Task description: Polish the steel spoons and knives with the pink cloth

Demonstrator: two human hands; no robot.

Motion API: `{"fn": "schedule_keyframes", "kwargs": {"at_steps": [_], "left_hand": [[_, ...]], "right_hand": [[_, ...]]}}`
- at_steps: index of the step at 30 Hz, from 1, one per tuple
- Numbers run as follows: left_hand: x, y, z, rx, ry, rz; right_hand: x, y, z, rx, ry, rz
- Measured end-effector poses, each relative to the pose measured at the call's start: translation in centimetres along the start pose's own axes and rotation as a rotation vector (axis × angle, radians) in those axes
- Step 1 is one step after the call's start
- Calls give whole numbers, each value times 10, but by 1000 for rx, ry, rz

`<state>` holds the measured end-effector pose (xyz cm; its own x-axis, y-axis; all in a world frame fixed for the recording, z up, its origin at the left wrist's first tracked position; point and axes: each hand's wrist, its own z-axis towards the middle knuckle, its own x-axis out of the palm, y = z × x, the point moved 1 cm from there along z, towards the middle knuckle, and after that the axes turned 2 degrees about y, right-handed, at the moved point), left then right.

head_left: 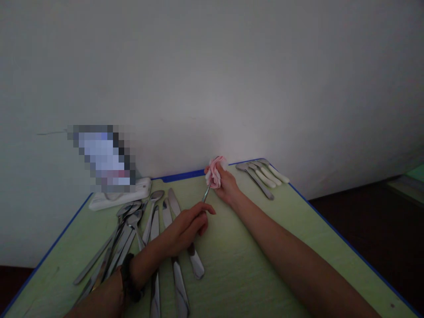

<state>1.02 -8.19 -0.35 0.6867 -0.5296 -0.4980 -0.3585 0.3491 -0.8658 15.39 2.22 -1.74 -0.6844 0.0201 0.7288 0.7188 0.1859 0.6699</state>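
Observation:
My left hand [195, 223] is closed on the handle of a thin metal piece of cutlery [206, 194], which points up and away. Around its far end is a crumpled pink and white cloth [216, 174], gripped by my right hand [228, 185]. The cloth hides that end, so I cannot tell what kind of cutlery it is. Under and beside my left forearm lie several table knives [180, 287] and a loose heap of metal spoons [135, 217]. To the right of my right hand, a metal spoon [256, 182] rests beside several white-handled pieces of cutlery [270, 177].
The green table top [238, 274] has a blue edge and its far side meets a pale wall [212, 79]. At the back left, a blurred-out phone-like object [102, 157] leans above a white flat device [121, 196]. Dark floor [361, 221] shows on the right.

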Motion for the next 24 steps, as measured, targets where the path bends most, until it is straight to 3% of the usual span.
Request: {"fn": "schedule_keyframes", "kwargs": {"at_steps": [8,16,24], "left_hand": [[1,8,5,-40,-129,-45],[2,5,8,-55,-340,-191],[2,12,12,-81,-424,-222]], "right_hand": [[2,-3,-10,142,192,-182],[3,-1,-5,57,79,-60],[0,0,-1,13,26,36]]}}
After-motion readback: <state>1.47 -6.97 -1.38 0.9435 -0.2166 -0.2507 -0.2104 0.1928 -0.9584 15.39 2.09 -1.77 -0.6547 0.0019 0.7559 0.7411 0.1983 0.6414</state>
